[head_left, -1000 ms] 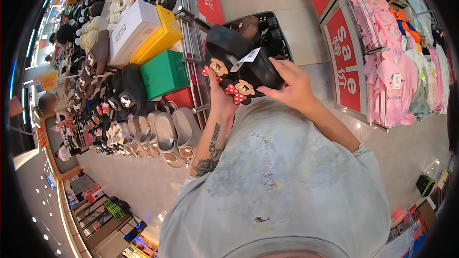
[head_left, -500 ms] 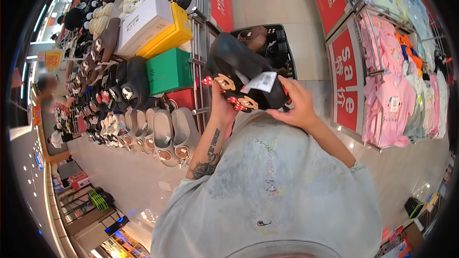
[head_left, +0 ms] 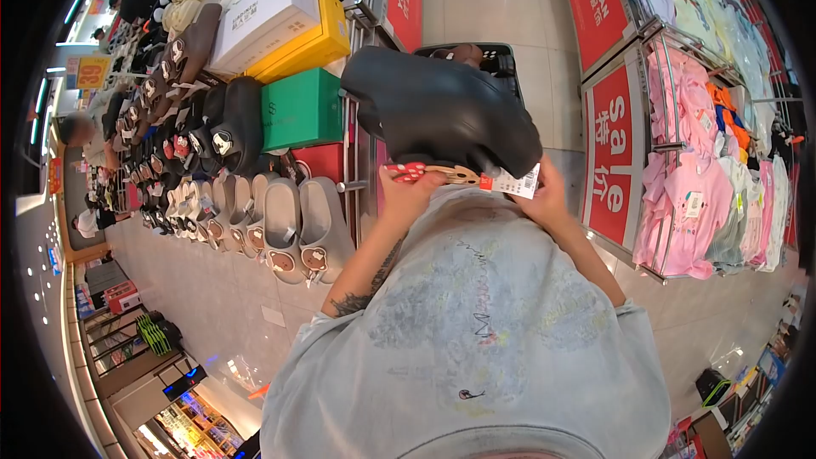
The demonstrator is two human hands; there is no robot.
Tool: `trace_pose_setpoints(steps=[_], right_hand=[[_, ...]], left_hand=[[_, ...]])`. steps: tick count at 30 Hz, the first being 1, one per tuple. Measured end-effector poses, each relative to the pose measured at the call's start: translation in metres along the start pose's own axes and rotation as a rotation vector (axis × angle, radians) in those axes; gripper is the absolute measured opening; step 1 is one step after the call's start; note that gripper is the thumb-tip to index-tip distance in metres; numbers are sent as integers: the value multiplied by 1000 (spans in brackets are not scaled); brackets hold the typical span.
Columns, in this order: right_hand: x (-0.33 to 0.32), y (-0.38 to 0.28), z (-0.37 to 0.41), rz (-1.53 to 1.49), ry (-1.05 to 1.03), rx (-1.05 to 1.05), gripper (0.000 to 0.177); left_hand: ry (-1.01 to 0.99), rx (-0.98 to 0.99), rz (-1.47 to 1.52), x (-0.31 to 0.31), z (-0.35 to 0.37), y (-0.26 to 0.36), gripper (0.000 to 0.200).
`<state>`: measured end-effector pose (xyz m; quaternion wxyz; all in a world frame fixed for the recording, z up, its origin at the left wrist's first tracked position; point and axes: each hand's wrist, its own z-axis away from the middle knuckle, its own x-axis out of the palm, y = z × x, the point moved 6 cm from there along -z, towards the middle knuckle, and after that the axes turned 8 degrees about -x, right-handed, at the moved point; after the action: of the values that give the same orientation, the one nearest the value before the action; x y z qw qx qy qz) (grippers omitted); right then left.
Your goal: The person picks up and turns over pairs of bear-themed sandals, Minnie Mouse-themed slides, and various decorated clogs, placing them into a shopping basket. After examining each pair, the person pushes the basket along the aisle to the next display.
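A pair of black slippers (head_left: 442,106) is held up in front of my chest, turned so a smooth black side faces me. My left hand (head_left: 410,195) grips the near left part, beside a red polka-dot bow and a tan cartoon-head ornament (head_left: 459,175). On the right, my right hand (head_left: 544,194) closes around the other end, its fingers partly hidden. Between the hands hangs a white price tag (head_left: 517,183) with a barcode. Just behind the slippers stands a black shopping basket (head_left: 503,61) holding brown footwear; most of it is covered.
Left of me, a rack carries rows of slippers, including a grey pair (head_left: 323,225), plus white (head_left: 268,17), yellow (head_left: 336,30) and green (head_left: 302,110) boxes. On the right, pink shirts (head_left: 684,204) hang by a red sale sign (head_left: 614,149). A tiled aisle (head_left: 535,8) runs ahead.
The slippers have been turned over between my hands; the ornaments now face down toward me and the black side shows. The tag has swung lower right, and the view has shifted slightly.
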<state>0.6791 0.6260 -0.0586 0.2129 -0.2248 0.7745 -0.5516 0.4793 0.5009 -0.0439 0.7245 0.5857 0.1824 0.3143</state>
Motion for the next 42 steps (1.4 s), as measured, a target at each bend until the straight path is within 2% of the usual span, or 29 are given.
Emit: trace_pose_setpoints(steps=[1,2,3,5,6,7,9,11,13,17,20,22,23,25,29,30,31,32,33,36,39,40,41,42], right_hand=[[0,3,2,-40,17,24,77],[1,-5,-2,-74,41,61,67],[-1,-8,-5,-74,41,61,67],[-3,-18,-12,277,-38,-114,58],[-2,-14,-12,319,-122,-221,55],[-6,-4,-8,318,-120,-219,55],[-7,8,-2,317,-127,-292,58],[-5,14,-7,205,-55,-332,58],[-1,19,-9,141,-100,-242,60],[-13,30,8,223,-190,-158,62],[-22,31,18,283,-257,-101,64],[-47,27,15,-312,127,128,69],[-50,20,12,-311,124,130,69],[-59,11,6,-536,262,215,75],[-38,0,-20,-392,243,43,67],[-34,9,-20,-439,338,132,64],[-33,19,-19,-431,339,131,64],[-27,39,-14,-566,313,264,62],[-22,53,-9,-699,291,395,62],[-9,52,-11,-735,351,502,60],[-2,50,-12,-835,351,504,52],[-3,58,-10,-811,446,468,51],[-3,69,-8,-814,455,469,51],[-2,74,-11,-1004,378,325,49]], left_hand=[[19,139,47,7,8,16,39],[-143,-35,46,34,11,48,37],[-143,-35,45,37,5,52,37],[-303,913,-446,61,18,95,35],[-234,1129,-588,65,24,91,31],[-236,1128,-590,63,24,83,31],[-375,1017,-618,65,21,67,30],[-384,1034,-617,65,23,66,32],[-396,1068,-800,67,25,62,33],[-369,1097,-754,69,26,56,36],[-296,1043,-776,64,24,57,36],[-229,1031,-871,61,23,60,36],[-226,1029,-870,63,24,64,36],[-215,995,-1111,73,24,70,30],[-230,995,-1291,98,22,53,22],[-273,1047,-1376,108,24,55,17],[-318,1099,-1459,116,27,55,13],[-330,1009,-1480,120,25,53,9],[-339,1013,-1470,122,27,51,9],[-335,1003,-1643,124,27,36,8],[-328,1006,-1722,120,30,31,8],[-339,1009,-1722,120,31,29,8],[-319,988,-1703,118,31,28,10],[-299,967,-1684,117,30,28,13]])
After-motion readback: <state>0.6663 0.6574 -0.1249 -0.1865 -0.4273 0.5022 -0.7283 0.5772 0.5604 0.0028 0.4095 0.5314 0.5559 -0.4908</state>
